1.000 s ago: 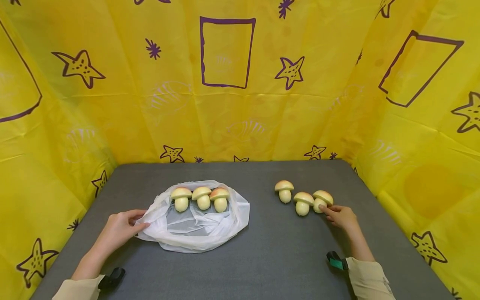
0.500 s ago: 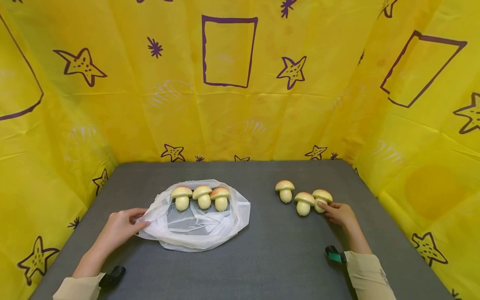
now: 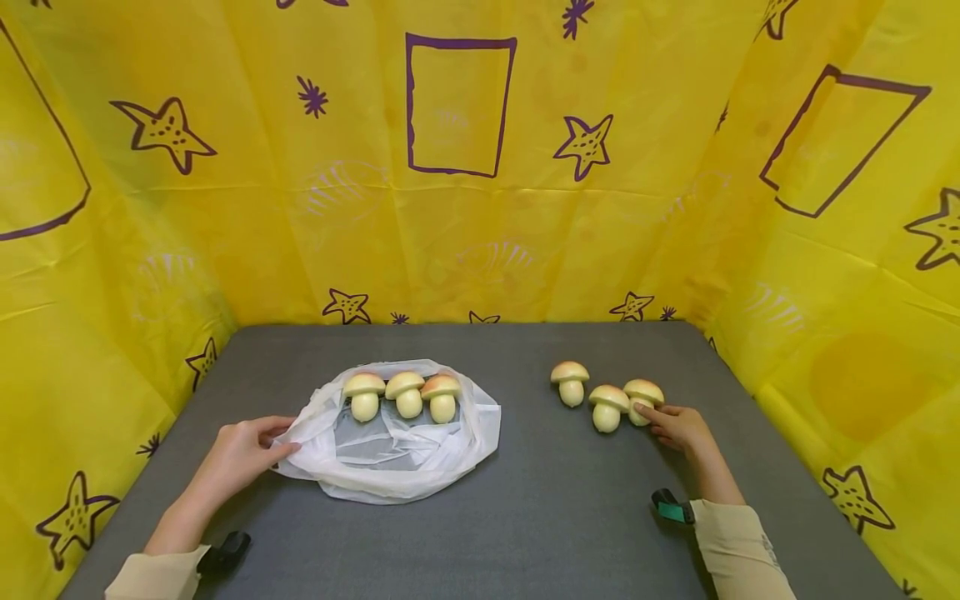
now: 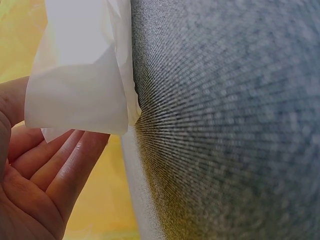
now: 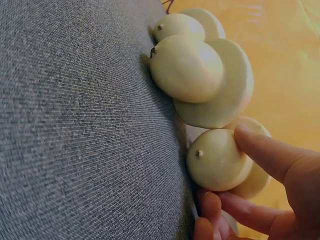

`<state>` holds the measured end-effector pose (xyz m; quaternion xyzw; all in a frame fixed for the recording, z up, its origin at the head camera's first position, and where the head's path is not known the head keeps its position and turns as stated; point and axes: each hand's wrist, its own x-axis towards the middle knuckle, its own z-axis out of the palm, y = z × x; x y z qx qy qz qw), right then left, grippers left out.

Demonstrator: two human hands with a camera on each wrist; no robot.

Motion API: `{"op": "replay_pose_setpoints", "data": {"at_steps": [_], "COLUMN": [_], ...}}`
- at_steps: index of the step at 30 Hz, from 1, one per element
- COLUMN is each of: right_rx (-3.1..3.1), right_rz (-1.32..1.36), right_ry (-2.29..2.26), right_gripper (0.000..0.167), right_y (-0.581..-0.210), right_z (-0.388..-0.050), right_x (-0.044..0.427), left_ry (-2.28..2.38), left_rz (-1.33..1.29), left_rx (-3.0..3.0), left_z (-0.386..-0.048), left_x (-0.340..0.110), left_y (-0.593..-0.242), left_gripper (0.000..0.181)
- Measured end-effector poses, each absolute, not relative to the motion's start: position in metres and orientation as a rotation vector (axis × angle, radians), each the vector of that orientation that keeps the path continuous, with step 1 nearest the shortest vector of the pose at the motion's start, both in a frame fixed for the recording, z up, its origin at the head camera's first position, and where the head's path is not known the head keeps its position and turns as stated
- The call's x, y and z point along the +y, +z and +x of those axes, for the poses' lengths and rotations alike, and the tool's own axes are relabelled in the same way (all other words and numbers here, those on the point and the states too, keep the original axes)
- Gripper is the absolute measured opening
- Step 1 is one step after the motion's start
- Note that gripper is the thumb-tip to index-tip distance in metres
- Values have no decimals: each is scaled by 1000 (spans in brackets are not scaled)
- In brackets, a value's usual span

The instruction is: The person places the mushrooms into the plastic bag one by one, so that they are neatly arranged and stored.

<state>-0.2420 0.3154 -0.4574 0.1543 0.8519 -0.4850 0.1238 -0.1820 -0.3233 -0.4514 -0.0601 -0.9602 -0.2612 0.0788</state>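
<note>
While left grip point(image 3: 242, 450) pinches the bag's edge point(image 3: 309, 443), right grip point(image 3: 681, 428) pinches a mushroom stem point(image 5: 216, 159).

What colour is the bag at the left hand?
The bag is white; the head view shows it best.

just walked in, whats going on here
A person's left hand holds the edge of a white plastic bag, lying open on the dark grey table, with three rounded, orange-capped cream mushrooms within its opening. The right hand pinches one of three matching mushrooms right of the bag.
</note>
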Motion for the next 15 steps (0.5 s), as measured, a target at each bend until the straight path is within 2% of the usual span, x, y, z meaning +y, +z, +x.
{"op": "replay_pose_setpoints", "data": {"at_steps": [15], "right_rx": [2435], "right_rz": [437], "right_ry": [-1493], "right_gripper": [85], "right_y": [-456], "right_z": [-241], "right_x": [318], "left_ry": [-805], "left_rz": [-177], "left_rx": [-2869], "left_z": [-180], "left_x": [-323], "left_y": [-450], "left_gripper": [37]}}
